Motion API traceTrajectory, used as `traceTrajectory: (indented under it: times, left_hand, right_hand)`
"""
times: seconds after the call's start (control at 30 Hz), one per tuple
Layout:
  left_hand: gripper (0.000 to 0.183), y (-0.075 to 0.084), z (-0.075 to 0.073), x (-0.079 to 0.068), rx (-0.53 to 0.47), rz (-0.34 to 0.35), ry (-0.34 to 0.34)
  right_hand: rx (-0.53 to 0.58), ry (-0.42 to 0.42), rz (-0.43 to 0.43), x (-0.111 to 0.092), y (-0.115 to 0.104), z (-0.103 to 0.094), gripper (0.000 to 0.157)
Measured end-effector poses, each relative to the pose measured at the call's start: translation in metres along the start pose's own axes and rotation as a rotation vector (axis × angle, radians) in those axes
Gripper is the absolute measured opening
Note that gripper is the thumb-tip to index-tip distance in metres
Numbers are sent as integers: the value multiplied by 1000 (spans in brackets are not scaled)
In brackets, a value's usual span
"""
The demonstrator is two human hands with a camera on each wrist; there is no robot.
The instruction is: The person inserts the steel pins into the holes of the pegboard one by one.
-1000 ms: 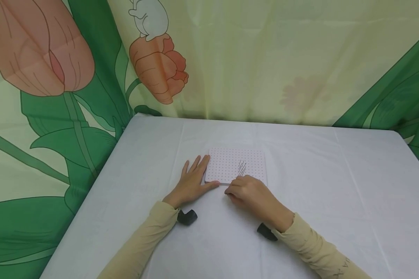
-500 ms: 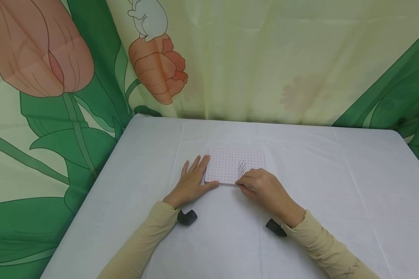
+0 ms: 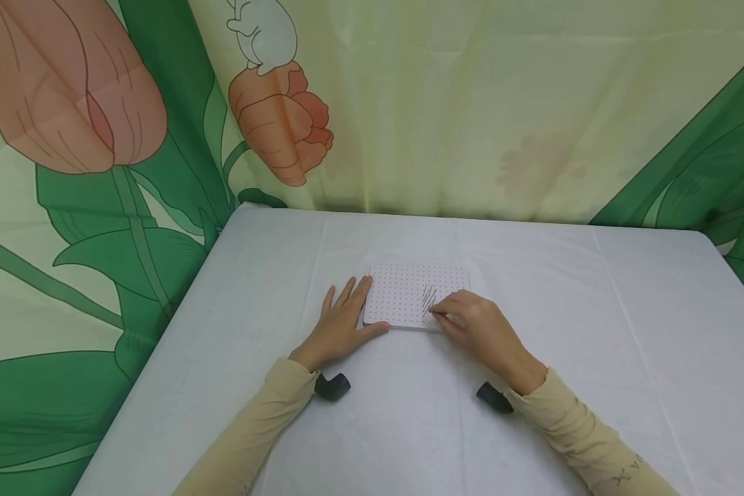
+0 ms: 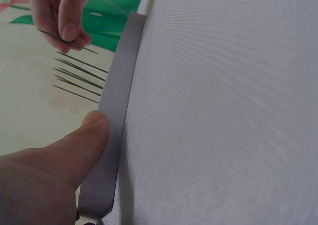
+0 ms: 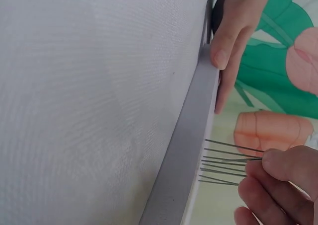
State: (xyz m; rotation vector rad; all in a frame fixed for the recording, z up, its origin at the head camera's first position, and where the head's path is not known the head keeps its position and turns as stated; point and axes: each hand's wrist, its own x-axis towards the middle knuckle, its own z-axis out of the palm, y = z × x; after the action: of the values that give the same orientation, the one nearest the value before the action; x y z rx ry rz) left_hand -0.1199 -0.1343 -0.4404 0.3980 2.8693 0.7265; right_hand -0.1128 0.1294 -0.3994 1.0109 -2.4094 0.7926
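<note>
A white board (image 3: 397, 296) with rows of small holes lies flat on the table. Several thin dark pins (image 4: 79, 61) stand up from it, slightly tilted, in a cluster right of its middle. My left hand (image 3: 339, 327) rests at the board's left side with fingers spread, the thumb along the front edge. Between thumb and fingertips my right hand (image 3: 486, 332) pinches another thin dark pin (image 4: 48, 35). In the left wrist view this pin is above the board surface, beside the standing ones. The right wrist view shows its free end (image 5: 238, 159) overlapping the standing pins.
A white cloth covers the table (image 3: 595, 331). Behind it hangs a printed curtain (image 3: 471, 103) with flowers and a rabbit. Black camera pieces (image 3: 333, 387) sit at both wrists, beside the beige sleeves (image 3: 254, 427).
My right hand has moved from the board's front edge, to the right and up, over the board beside the standing pins. The left hand and the board have stayed put.
</note>
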Motion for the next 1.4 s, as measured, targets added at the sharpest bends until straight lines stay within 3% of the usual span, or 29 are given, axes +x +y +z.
traceTrajectory:
  times: [0.77, 1.4]
  left_hand:
    - [97, 4, -4, -2, -9, 6, 10]
    - [98, 2, -2, 0, -2, -13, -12]
  right_hand:
    - [164, -84, 210, 2, 8, 2, 10]
    - [129, -96, 213, -1, 10, 10, 11]
